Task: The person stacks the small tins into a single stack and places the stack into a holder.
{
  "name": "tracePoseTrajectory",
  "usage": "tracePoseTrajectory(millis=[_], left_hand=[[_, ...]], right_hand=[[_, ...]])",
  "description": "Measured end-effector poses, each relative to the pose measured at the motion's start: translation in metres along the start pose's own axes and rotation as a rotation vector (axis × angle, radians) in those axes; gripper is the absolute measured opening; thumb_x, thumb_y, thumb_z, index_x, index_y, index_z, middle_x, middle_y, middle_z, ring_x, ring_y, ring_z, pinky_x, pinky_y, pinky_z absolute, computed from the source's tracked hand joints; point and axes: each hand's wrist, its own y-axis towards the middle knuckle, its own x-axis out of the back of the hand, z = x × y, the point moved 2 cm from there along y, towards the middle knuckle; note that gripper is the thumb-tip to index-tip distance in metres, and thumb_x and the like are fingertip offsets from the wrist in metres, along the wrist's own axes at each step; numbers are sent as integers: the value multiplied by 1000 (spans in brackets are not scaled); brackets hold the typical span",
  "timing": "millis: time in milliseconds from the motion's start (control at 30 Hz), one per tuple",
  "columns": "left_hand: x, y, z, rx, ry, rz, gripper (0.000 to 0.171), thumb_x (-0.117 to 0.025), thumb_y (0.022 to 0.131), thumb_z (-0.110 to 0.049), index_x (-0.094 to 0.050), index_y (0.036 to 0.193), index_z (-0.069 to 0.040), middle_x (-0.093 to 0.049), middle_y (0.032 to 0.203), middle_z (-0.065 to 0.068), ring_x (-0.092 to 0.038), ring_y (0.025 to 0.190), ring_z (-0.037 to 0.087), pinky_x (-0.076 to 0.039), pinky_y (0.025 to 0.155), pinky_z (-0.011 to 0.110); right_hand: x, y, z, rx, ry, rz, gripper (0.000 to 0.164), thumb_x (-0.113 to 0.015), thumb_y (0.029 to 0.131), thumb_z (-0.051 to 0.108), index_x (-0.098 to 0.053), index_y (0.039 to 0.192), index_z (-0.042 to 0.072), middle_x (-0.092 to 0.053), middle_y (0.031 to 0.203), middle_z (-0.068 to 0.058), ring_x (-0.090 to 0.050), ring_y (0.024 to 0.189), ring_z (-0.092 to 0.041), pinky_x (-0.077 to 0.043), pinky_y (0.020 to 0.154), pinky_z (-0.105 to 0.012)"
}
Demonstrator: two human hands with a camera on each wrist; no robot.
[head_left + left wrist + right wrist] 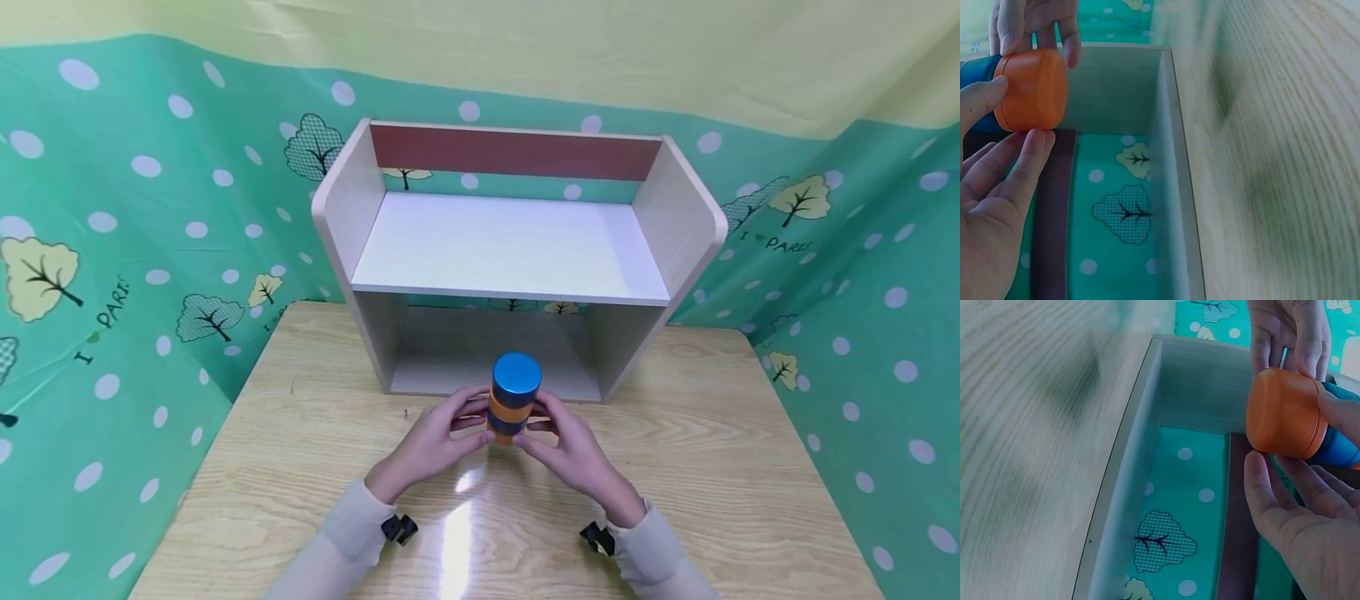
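Note:
In front of the shelf unit, a blue-and-orange cylinder (517, 377) stands out between my two hands, held over the table. Its top is shiny blue, with orange and dark blue bands beneath. An orange end piece (1035, 90) with a groove around it shows at the bottom in the left wrist view. My left hand (442, 437) holds the cylinder's left side with thumb and fingers. From the right, my right hand (566, 442) grips it the same way, and the orange end (1285, 412) lies between the fingertips of both hands in the right wrist view.
A pale two-level shelf unit (510, 246) with a reddish-brown back strip (517, 152) stands at the back of the wood-grain table (247, 467). Green patterned cloth (150, 208) hangs behind and at both sides. A dark wrist device (399, 528) sits at the left cuff.

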Motion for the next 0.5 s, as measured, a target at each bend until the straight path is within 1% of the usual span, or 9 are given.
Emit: tracePoseTrajectory(millis=[33,133,233,267,367,500], left_hand=[[0,0,-1,1,2,-1,65,-74,93,-27,-43,149,-19,-59,138,6,-59,122,17,-52,98,35],[1,2,-5,22,-9,-8,65,-75,92,-20,-44,149,-18,-60,138,6,-59,122,17,-51,99,36],[2,4,-10,47,-19,-19,65,-75,91,-10,-44,148,-13,-59,137,11,-60,122,23,-50,101,44],[2,4,-12,53,-25,-22,66,-75,91,-7,-43,148,-11,-59,137,13,-59,122,26,-50,101,48],[3,6,-14,47,-26,-24,65,-74,91,-4,-43,148,-8,-59,137,16,-59,123,29,-48,101,53],[7,8,-15,16,-24,-23,66,-75,91,-8,-43,148,-10,-59,137,13,-60,122,25,-50,100,48]], right_hand=[[1,0,6,-6,-4,0,67,-76,88,1,-43,146,7,-54,140,-13,-57,123,-31,-54,95,-46],[3,2,23,-17,-7,-3,66,-75,87,-3,-43,145,0,-54,139,-19,-57,123,-34,-53,95,-51],[6,3,40,-15,-9,-4,64,-74,87,-4,-44,143,-3,-54,138,-21,-57,122,-36,-53,95,-52],[6,3,41,-13,-7,-4,64,-74,88,-4,-44,143,-3,-54,138,-21,-57,122,-36,-53,95,-52],[8,5,45,-1,-12,0,65,-74,87,-4,-43,144,-3,-54,138,-21,-57,122,-36,-53,94,-53],[11,8,49,24,-17,5,66,-74,87,-5,-42,144,-4,-54,137,-21,-58,121,-36,-53,94,-54]])
